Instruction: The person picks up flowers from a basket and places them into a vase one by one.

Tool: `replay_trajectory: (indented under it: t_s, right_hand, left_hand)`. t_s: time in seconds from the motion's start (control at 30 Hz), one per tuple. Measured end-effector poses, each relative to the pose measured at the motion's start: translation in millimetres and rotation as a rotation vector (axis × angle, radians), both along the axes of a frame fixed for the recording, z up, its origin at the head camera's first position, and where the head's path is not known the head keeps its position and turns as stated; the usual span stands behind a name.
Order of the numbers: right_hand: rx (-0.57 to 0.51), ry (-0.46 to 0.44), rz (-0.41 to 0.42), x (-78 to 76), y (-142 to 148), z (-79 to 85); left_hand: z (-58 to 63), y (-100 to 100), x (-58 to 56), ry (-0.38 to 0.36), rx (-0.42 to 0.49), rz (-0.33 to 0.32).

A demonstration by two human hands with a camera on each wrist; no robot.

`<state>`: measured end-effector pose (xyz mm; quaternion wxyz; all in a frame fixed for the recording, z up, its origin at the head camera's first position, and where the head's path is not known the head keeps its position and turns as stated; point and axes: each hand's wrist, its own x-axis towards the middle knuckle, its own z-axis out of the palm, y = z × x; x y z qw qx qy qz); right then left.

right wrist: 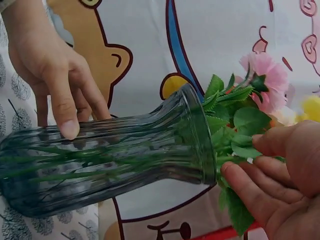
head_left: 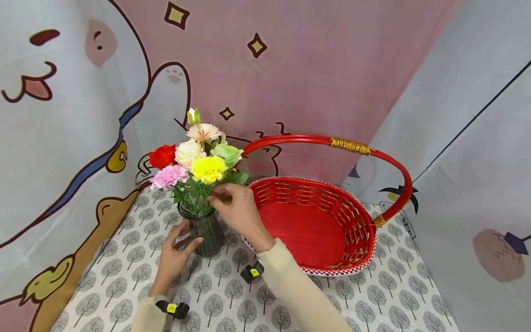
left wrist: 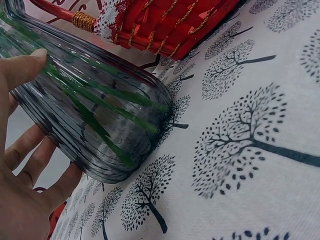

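Observation:
A grey ribbed glass vase stands on the table with flower stems inside it, seen through the glass in the left wrist view. My left hand holds the vase low on its side, thumb on the front and fingers behind. At the rim, my right hand pinches a green stem among the leaves between thumb and forefinger. Above it spread a yellow carnation, a pink carnation, a red flower, a pale green flower and several cream blooms.
To the right of the vase sits a red woven basket, its tall arched handle wrapped in gold cord. A tree-patterned cloth covers the table. Behind hangs a cartoon-printed curtain.

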<state>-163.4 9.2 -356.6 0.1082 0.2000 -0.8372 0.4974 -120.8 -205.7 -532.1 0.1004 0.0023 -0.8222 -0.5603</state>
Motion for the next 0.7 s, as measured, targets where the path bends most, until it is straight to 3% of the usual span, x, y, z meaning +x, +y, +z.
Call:
replay_trajectory:
  t_s: [0.23,0.43,0.6,0.7]
  right_hand:
    - [-0.076,-0.099,0.035,6.4,30.8,-6.7]
    - [-0.031,-0.129,0.058,8.2,58.6,-9.9]
    - [0.037,-0.139,0.044,13.3,84.0,-11.5]
    - [0.090,-0.138,0.018,16.9,101.3,-14.2]
  left_hand:
    - [-1.3,3.3,-4.5,0.021,0.018,-0.014]
    - [1.3,5.5,-5.0,0.000,0.026,-0.037]
    - [8.6,3.1,-0.2,-0.039,-0.038,-0.058]
    - [12.4,-0.1,2.3,-0.023,-0.115,-0.070]
